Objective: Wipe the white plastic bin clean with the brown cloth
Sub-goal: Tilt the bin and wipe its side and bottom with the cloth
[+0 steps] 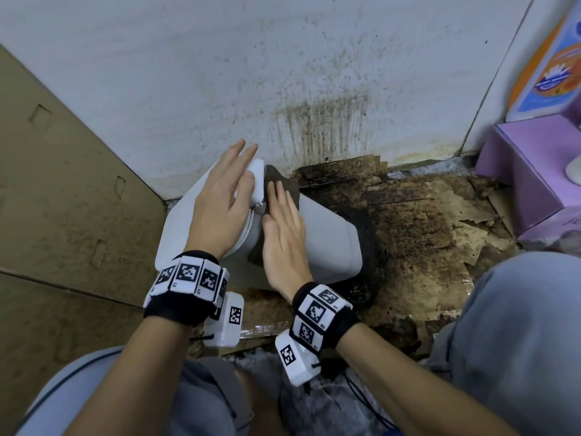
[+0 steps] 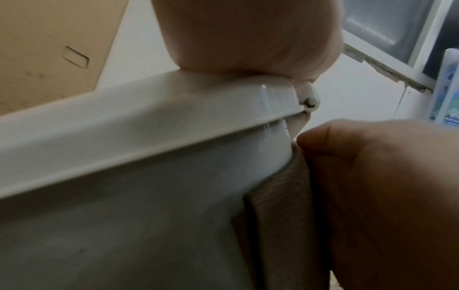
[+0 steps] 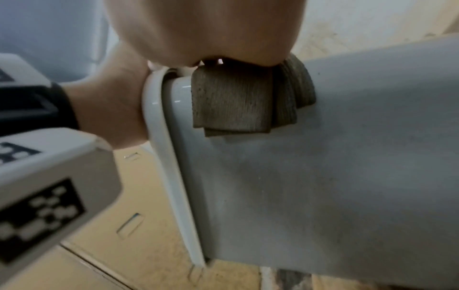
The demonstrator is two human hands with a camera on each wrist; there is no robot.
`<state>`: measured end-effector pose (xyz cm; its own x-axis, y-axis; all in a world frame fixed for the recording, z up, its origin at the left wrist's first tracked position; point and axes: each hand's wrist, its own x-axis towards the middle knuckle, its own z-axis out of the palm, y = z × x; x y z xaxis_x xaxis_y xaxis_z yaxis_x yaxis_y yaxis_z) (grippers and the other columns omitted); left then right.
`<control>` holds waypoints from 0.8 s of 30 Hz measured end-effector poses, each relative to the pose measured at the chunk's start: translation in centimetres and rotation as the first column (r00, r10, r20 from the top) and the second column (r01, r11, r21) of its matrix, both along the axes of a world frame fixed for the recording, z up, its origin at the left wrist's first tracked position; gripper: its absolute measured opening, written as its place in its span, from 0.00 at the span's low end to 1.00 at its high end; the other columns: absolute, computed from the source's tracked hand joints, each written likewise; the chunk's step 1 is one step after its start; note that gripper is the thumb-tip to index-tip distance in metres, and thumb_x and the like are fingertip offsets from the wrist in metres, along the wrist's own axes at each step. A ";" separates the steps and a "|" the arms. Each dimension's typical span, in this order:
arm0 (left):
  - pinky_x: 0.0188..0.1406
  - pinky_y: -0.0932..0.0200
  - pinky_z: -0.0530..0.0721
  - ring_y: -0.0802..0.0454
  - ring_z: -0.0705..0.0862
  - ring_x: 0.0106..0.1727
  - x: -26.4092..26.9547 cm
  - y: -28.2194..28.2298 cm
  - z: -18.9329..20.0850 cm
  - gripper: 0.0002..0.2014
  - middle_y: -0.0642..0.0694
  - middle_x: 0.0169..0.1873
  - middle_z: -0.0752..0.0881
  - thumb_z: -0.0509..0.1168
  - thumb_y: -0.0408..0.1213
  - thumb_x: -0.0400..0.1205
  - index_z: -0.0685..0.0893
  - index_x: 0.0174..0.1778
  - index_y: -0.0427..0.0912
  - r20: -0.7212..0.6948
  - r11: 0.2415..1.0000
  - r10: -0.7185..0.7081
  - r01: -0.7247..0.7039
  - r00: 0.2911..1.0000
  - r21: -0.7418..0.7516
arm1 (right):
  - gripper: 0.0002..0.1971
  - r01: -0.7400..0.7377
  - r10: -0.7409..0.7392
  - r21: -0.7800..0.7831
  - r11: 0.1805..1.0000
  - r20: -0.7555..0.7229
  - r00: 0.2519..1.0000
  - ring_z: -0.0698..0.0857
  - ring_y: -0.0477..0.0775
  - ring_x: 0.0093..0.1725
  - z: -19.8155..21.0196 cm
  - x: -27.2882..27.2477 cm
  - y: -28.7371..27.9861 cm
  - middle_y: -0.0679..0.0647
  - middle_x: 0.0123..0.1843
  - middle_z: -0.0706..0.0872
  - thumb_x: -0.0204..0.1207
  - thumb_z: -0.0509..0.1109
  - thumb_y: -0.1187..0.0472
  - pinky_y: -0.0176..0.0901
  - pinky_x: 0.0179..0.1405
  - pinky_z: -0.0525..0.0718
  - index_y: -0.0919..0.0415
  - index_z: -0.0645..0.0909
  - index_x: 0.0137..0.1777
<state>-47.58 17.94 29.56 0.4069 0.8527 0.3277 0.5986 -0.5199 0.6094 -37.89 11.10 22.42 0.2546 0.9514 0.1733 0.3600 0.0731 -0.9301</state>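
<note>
White plastic fills the middle of the head view: the bin (image 1: 327, 247) lies tipped on its side on stained cardboard (image 1: 424, 221) at the foot of a spattered wall (image 1: 251, 73), mouth to the left, base to the right. The left hand (image 1: 220, 199) rests flat on the rim end, fingers straight and close together, steadying it. The right hand (image 1: 283, 234) lies flat too, fingers straight and pressed side by side on the brown cloth (image 1: 276, 184), which sits folded on the bin's upper side, right beside the rim. From the right wrist the cloth (image 3: 231, 104) shows as several layers hanging over the curved edge, palm bearing down on top.

What could spoil this? Neither hand curls around anything, so a hard stroke could skid the bin along the cardboard or roll it. The cloth is only pressed, not pinched; the folds could slide out from under the palm. And the ground to the right is black with grime, so a cloth dragged off the far end would carry dirt back onto the plastic.

Inside the bin? Cannot tell; the opening faces away and the left hand covers it. At the right edge a purple box (image 1: 528, 171) stands, something pale on it, cut off by the frame.
</note>
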 end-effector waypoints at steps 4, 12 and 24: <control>0.88 0.53 0.60 0.63 0.59 0.88 -0.1 -0.2 0.1 0.22 0.57 0.87 0.65 0.51 0.46 0.94 0.70 0.86 0.54 0.008 1.000 -0.011 0.012 1.000 -0.010 | 0.27 0.013 -0.019 0.047 0.999 0.132 0.991 0.45 0.40 0.89 -0.7 0.6 -0.4 0.44 0.91 0.51 0.92 0.47 0.52 0.49 0.88 0.48 0.51 0.51 0.90; 0.84 0.68 0.57 0.64 0.59 0.88 0.1 -0.3 0.3 0.22 0.59 0.87 0.65 0.52 0.46 0.94 0.70 0.86 0.55 0.011 1.000 -0.012 0.012 1.000 -0.024 | 0.27 0.126 -0.126 0.005 0.992 0.092 0.988 0.50 0.43 0.89 -5.7 3.6 -0.3 0.43 0.90 0.55 0.91 0.48 0.46 0.49 0.89 0.52 0.46 0.56 0.89; 0.88 0.52 0.59 0.63 0.58 0.88 0.3 -0.5 0.5 0.22 0.59 0.87 0.65 0.51 0.47 0.94 0.70 0.85 0.55 0.017 0.999 -0.014 0.015 1.000 -0.046 | 0.29 0.312 -0.380 -0.448 0.838 -0.069 0.922 0.49 0.52 0.89 -10.9 8.6 -1.3 0.51 0.91 0.53 0.90 0.50 0.44 0.52 0.88 0.45 0.49 0.55 0.89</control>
